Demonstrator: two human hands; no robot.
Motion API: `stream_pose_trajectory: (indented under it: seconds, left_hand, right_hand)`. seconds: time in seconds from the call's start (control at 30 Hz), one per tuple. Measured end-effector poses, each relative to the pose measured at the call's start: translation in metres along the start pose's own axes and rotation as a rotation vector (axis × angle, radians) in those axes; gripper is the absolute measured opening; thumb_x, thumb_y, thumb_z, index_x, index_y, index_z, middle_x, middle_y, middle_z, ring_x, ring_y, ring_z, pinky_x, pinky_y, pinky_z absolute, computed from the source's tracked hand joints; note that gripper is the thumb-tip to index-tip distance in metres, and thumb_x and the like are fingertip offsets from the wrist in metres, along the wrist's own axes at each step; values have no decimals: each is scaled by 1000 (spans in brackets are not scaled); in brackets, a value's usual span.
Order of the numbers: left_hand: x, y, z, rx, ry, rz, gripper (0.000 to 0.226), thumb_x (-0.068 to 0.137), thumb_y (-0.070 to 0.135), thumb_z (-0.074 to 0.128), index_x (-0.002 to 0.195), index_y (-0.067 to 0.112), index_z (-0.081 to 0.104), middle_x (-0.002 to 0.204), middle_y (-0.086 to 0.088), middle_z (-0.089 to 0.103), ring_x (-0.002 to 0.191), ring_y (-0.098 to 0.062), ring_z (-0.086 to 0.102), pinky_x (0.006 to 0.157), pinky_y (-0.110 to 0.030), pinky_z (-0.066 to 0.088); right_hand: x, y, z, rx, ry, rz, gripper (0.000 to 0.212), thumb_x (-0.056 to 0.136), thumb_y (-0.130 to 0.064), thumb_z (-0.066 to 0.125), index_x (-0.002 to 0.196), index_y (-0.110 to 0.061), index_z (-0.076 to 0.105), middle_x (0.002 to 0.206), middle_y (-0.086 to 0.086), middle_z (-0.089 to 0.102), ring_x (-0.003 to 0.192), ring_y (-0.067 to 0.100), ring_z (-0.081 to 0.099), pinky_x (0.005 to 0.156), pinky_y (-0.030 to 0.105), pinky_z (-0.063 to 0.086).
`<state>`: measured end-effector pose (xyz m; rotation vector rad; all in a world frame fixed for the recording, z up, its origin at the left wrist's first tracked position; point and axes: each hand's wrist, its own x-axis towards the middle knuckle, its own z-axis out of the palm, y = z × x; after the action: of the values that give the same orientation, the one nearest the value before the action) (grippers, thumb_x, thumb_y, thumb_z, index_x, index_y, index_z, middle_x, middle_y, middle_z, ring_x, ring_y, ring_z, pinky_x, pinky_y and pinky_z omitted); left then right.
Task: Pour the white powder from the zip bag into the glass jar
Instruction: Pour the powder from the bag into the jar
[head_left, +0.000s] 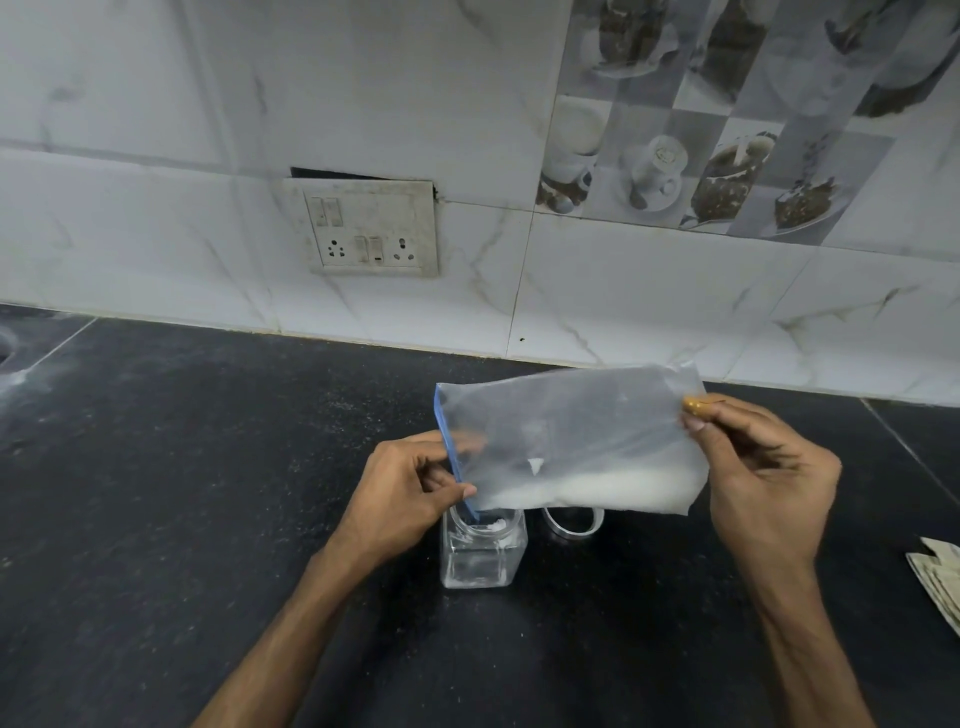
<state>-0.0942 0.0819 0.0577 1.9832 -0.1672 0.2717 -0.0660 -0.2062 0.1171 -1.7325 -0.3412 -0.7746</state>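
A clear zip bag (571, 436) with a blue zip strip hangs sideways above the counter, white powder (597, 488) lying along its lower edge. My left hand (405, 493) pinches the zip end, whose lower corner dips into the mouth of the square glass jar (483, 551). My right hand (763, 478) pinches the bag's closed end, held higher. A little white powder shows in the jar's neck. The jar stands upright on the dark counter (208, 493), partly hidden by my left hand.
The jar's clear round lid (571, 522) lies just right of the jar, under the bag. Folded paper (940, 582) sits at the counter's right edge. A tiled wall with a switch and socket plate (371, 228) rises behind the counter.
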Motion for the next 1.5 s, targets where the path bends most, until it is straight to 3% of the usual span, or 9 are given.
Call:
stream_pose_trajectory:
  seconds: [0.17,0.43,0.6,0.83,0.93,1.07,1.23,1.5]
  left_hand:
    - [0,1,-1,-4,-2,-1,55,73,-3,85,106,39,73,88,33,73,56,-1,68,62,-12,56]
    - [0,0,-1,-1,-4,-18,48,73,-2,86,110,27,77,89,24,75,58,-3,71,63,-17,59]
    - [0,3,0,3,-13,-15,45,73,-1,86,108,25,78,90,30,73,55,-1,67,61,-18,58]
    - [0,6,1,22,-18,-13,55,73,1,86,101,47,73,80,22,76,55,0,66,60,-14,55]
    - [1,4,1,8,-2,-18,55,73,0,86,98,47,73,80,23,76,57,-1,69,60,-14,56]
    - [1,0,1,19,-7,-35,49,73,1,86,100,42,75,73,11,77,58,-10,73,62,-24,60]
    - [0,1,-2,15,-15,-2,57,72,-3,85,106,41,74,70,30,70,51,5,63,57,-6,49]
    - [0,3,-1,-10,-8,-7,57,72,-4,86,103,43,72,73,33,70,51,4,65,58,-7,51]
  right_hand:
    - [-1,-2,0,-16,-16,-6,28,81,9,73,106,-3,70,92,-31,72,91,-2,70,86,14,54]
    - [0,-3,0,-7,-4,-8,29,81,11,73,106,-2,70,91,-31,73,89,-2,70,87,17,56]
    - [0,-4,-2,-23,-13,-17,29,81,9,74,107,-4,70,93,-32,72,91,-1,71,88,17,56]
    - [-1,-5,-4,-21,-23,-20,29,81,10,73,106,-4,70,94,-29,73,92,1,71,88,17,55]
    - [-2,-6,-2,-26,1,-17,30,81,10,73,106,-7,70,93,-29,73,92,0,71,89,19,56]
    - [-5,-8,2,-26,-9,-14,29,81,10,74,103,-9,72,93,-29,73,90,0,71,88,18,56]
    - [-3,-9,2,7,8,7,34,81,13,73,102,-12,72,91,-25,75,89,1,71,87,19,56]
    - [-1,-9,1,-9,3,-21,29,81,9,74,105,-9,72,94,-27,74,91,1,71,88,18,56]
